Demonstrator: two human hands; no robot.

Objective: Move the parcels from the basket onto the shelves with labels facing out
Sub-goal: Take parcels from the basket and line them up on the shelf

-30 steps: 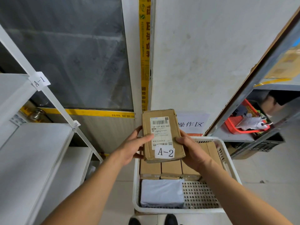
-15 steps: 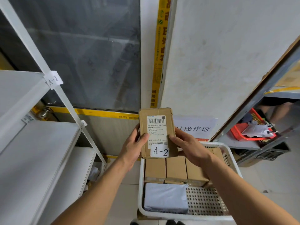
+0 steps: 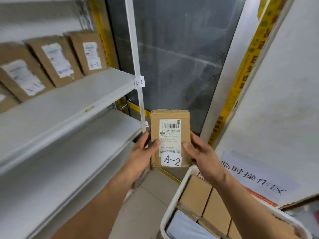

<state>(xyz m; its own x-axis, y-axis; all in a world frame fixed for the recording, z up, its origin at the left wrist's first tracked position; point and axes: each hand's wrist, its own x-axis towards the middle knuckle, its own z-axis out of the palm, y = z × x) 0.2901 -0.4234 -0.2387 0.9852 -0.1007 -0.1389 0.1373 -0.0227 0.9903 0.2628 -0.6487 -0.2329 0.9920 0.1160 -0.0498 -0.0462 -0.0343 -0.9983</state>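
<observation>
Both hands, left (image 3: 143, 152) and right (image 3: 200, 152), grip parcel (image 3: 170, 138) by side edges, frame centre, above basket (image 3: 172, 200). Label "A-2" faces camera. Step: carrying to shelving. Next: stand parcel on lower shelf (image 3: 82, 152) at left, label outward.

The parcel (image 3: 170, 138) I hold is brown cardboard with a white label (image 3: 170, 137) printed with black barcode stripes, and a white sticker (image 3: 171, 160) marked A-2 in black. Below my right hand (image 3: 203, 157), the basket (image 3: 170, 204) is white, holding brown boxes (image 3: 205, 202) and a pale grey bag (image 3: 184, 228). To the left of my left hand (image 3: 141, 156), white shelves (image 3: 69, 100) carry brown parcels (image 3: 57, 59) with white labels. Beyond, a yellow strip (image 3: 248, 66) bears dark characters.
</observation>
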